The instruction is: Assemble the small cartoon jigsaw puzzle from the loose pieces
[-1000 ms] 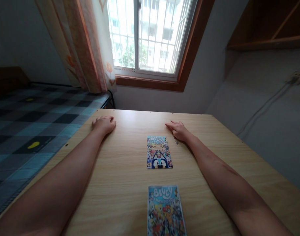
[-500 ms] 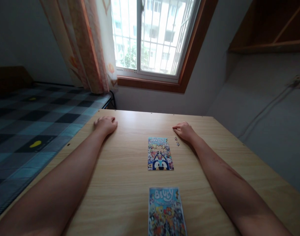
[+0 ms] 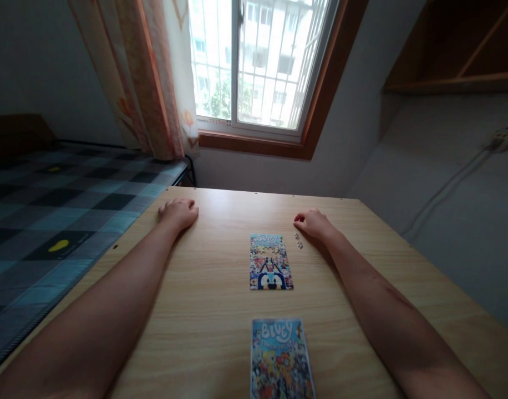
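My left hand (image 3: 179, 213) rests loosely curled on the far left of the table, apart from everything else. My right hand (image 3: 313, 223) is closed in a pinch near the far right side; whether a small piece sits between the fingertips is hidden. Just below it lie a few loose jigsaw pieces (image 3: 299, 241). To their left lies a colourful jigsaw puzzle (image 3: 271, 277) with a blue cartoon dog's face at the bottom and a gap across its upper middle. Nearer to me is a box (image 3: 281, 360) with a matching picture and the word Bluey, cut by the frame edge.
The wooden table (image 3: 204, 310) reaches toward the wall below a barred window (image 3: 262, 66). A bed with a checked cover (image 3: 91, 205) stands along the left. A curtain (image 3: 141, 83), a wall shelf (image 3: 453, 83) and a cable (image 3: 445, 183) are around it.
My right hand has shifted right and a little nearer, and its stretched fingers have drawn into a pinch, uncovering the loose jigsaw pieces. My left hand stays in place. The view has shifted slightly.
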Action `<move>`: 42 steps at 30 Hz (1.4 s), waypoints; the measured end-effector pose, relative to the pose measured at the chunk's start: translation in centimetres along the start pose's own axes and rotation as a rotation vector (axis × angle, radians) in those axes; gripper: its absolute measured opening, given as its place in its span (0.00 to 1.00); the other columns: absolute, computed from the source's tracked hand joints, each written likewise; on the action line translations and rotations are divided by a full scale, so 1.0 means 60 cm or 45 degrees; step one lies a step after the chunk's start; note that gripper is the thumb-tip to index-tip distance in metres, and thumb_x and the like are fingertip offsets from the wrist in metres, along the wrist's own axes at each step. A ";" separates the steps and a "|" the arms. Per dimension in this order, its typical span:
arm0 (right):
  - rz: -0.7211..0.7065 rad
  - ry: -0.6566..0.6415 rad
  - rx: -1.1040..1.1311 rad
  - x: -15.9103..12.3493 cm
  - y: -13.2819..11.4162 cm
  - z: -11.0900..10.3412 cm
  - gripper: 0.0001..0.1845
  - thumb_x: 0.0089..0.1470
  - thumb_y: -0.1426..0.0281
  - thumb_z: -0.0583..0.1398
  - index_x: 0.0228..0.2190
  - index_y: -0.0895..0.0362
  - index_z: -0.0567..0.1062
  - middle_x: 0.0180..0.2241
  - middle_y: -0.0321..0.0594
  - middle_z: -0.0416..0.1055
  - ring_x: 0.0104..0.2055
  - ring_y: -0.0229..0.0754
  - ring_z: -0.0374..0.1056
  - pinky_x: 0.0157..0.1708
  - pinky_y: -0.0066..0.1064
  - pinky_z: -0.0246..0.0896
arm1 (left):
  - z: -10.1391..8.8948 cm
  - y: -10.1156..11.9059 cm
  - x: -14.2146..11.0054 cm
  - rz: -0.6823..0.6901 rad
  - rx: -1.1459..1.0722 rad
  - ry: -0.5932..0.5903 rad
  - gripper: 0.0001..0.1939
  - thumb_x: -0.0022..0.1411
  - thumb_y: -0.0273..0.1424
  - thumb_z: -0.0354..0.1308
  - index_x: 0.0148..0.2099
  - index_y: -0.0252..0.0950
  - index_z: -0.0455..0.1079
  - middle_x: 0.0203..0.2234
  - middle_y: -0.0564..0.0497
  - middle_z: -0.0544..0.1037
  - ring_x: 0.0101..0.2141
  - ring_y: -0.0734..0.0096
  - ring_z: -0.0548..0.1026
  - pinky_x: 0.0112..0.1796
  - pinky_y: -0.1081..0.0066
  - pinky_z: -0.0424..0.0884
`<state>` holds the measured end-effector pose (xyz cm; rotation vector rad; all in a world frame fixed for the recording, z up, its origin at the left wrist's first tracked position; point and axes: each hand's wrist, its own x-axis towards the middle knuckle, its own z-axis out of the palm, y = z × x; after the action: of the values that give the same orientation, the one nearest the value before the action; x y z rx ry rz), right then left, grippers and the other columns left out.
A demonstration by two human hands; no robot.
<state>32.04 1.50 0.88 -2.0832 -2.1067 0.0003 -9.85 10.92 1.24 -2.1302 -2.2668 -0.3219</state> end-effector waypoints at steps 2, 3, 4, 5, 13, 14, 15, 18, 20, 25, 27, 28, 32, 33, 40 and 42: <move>-0.009 -0.012 0.006 0.000 0.002 0.000 0.10 0.59 0.62 0.62 0.38 0.49 0.84 0.39 0.40 0.81 0.44 0.47 0.72 0.46 0.35 0.62 | 0.001 0.000 0.000 0.001 -0.007 0.008 0.29 0.63 0.44 0.48 0.62 0.40 0.72 0.62 0.42 0.70 0.59 0.42 0.67 0.58 0.49 0.62; -0.011 -0.018 0.013 0.001 0.004 0.001 0.10 0.59 0.62 0.62 0.37 0.50 0.84 0.39 0.40 0.81 0.44 0.47 0.72 0.45 0.35 0.62 | 0.001 0.000 0.001 0.001 -0.010 0.011 0.29 0.63 0.44 0.48 0.62 0.40 0.72 0.62 0.42 0.70 0.59 0.42 0.67 0.58 0.49 0.62; -0.017 -0.028 0.025 0.001 0.006 0.001 0.10 0.58 0.62 0.62 0.37 0.50 0.84 0.39 0.41 0.81 0.43 0.46 0.73 0.45 0.34 0.63 | 0.002 -0.001 0.001 0.002 -0.013 0.013 0.29 0.63 0.44 0.48 0.62 0.40 0.72 0.62 0.42 0.70 0.59 0.42 0.67 0.58 0.49 0.62; -0.026 -0.041 0.043 0.002 0.008 0.002 0.10 0.58 0.63 0.62 0.37 0.51 0.84 0.39 0.41 0.81 0.43 0.46 0.73 0.44 0.33 0.63 | 0.002 -0.001 0.001 0.002 -0.014 0.014 0.29 0.63 0.44 0.48 0.62 0.40 0.71 0.62 0.42 0.70 0.59 0.42 0.67 0.58 0.49 0.62; -0.064 -0.116 0.188 0.010 0.027 0.013 0.10 0.58 0.66 0.63 0.39 0.55 0.82 0.39 0.42 0.81 0.39 0.42 0.73 0.39 0.28 0.63 | 0.009 -0.007 0.008 0.008 -0.013 0.027 0.29 0.62 0.45 0.49 0.61 0.42 0.72 0.61 0.43 0.71 0.58 0.42 0.67 0.57 0.50 0.63; -0.065 -0.109 0.188 0.010 0.027 0.012 0.10 0.58 0.66 0.62 0.39 0.55 0.82 0.39 0.42 0.81 0.39 0.42 0.73 0.39 0.28 0.63 | 0.010 -0.007 0.008 0.008 -0.011 0.029 0.29 0.61 0.45 0.49 0.61 0.42 0.72 0.61 0.43 0.71 0.59 0.43 0.67 0.57 0.50 0.63; -0.065 -0.105 0.185 0.009 0.027 0.011 0.10 0.59 0.66 0.62 0.39 0.55 0.82 0.39 0.42 0.81 0.39 0.42 0.73 0.39 0.28 0.63 | 0.010 -0.008 0.008 0.007 -0.008 0.027 0.29 0.61 0.45 0.49 0.61 0.42 0.72 0.62 0.43 0.71 0.59 0.43 0.67 0.57 0.50 0.63; -0.065 -0.118 0.159 0.005 0.024 0.006 0.09 0.59 0.67 0.62 0.38 0.55 0.82 0.39 0.42 0.80 0.40 0.43 0.73 0.39 0.29 0.62 | 0.010 -0.007 0.008 0.004 -0.003 0.023 0.29 0.62 0.45 0.48 0.61 0.42 0.72 0.62 0.43 0.71 0.59 0.43 0.67 0.57 0.51 0.63; -0.068 -0.144 0.144 0.004 0.023 0.002 0.09 0.58 0.67 0.62 0.38 0.55 0.82 0.39 0.42 0.80 0.40 0.43 0.73 0.39 0.29 0.62 | 0.009 -0.007 0.006 0.006 -0.001 0.023 0.30 0.62 0.45 0.48 0.61 0.42 0.72 0.62 0.43 0.71 0.59 0.43 0.67 0.57 0.51 0.63; -0.081 -0.253 0.171 0.001 0.026 -0.005 0.08 0.57 0.67 0.62 0.37 0.55 0.81 0.39 0.43 0.80 0.40 0.44 0.73 0.35 0.29 0.61 | 0.007 -0.006 0.004 0.015 0.017 0.015 0.30 0.63 0.45 0.47 0.62 0.41 0.71 0.62 0.42 0.70 0.59 0.44 0.67 0.57 0.52 0.63; -0.079 -0.283 0.209 -0.001 0.029 -0.007 0.08 0.56 0.67 0.62 0.35 0.56 0.81 0.38 0.43 0.80 0.39 0.44 0.73 0.33 0.30 0.61 | 0.007 -0.006 0.004 0.013 0.026 0.009 0.30 0.63 0.45 0.47 0.62 0.41 0.71 0.62 0.42 0.70 0.59 0.44 0.67 0.57 0.52 0.63; -0.074 -0.292 0.230 -0.001 0.030 -0.007 0.07 0.55 0.68 0.62 0.35 0.56 0.80 0.37 0.42 0.80 0.38 0.44 0.73 0.31 0.30 0.60 | 0.007 -0.006 0.004 0.010 0.030 0.007 0.30 0.63 0.46 0.47 0.62 0.41 0.71 0.62 0.42 0.70 0.59 0.44 0.67 0.57 0.52 0.63; -0.077 -0.289 0.295 -0.003 0.034 -0.009 0.06 0.52 0.69 0.63 0.32 0.56 0.80 0.34 0.40 0.79 0.35 0.43 0.72 0.29 0.29 0.60 | 0.007 -0.007 0.005 0.019 0.034 0.007 0.30 0.63 0.46 0.46 0.62 0.41 0.71 0.63 0.42 0.69 0.60 0.44 0.66 0.57 0.52 0.62; -0.087 -0.289 0.309 -0.003 0.034 -0.009 0.05 0.52 0.70 0.63 0.32 0.56 0.80 0.33 0.40 0.79 0.34 0.42 0.72 0.29 0.29 0.60 | 0.007 -0.007 0.005 0.023 0.033 0.005 0.30 0.63 0.46 0.46 0.62 0.41 0.70 0.63 0.42 0.69 0.60 0.44 0.66 0.57 0.52 0.62; -0.090 -0.280 0.663 -0.002 0.011 -0.025 0.08 0.54 0.72 0.64 0.37 0.58 0.80 0.34 0.42 0.80 0.33 0.40 0.73 0.33 0.29 0.67 | 0.008 -0.008 0.007 0.014 0.012 0.007 0.30 0.62 0.45 0.47 0.62 0.41 0.71 0.62 0.42 0.70 0.59 0.44 0.67 0.57 0.51 0.62; -0.043 -0.364 0.914 -0.003 -0.002 -0.032 0.12 0.56 0.72 0.65 0.43 0.59 0.79 0.35 0.42 0.80 0.32 0.38 0.73 0.34 0.28 0.70 | 0.008 -0.008 0.008 0.016 0.008 0.012 0.30 0.62 0.45 0.47 0.62 0.41 0.71 0.62 0.42 0.70 0.59 0.43 0.67 0.57 0.51 0.62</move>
<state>32.19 1.07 2.77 -1.6672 -1.8713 0.9476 -10.28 11.42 0.78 -2.1337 -2.2455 -0.3233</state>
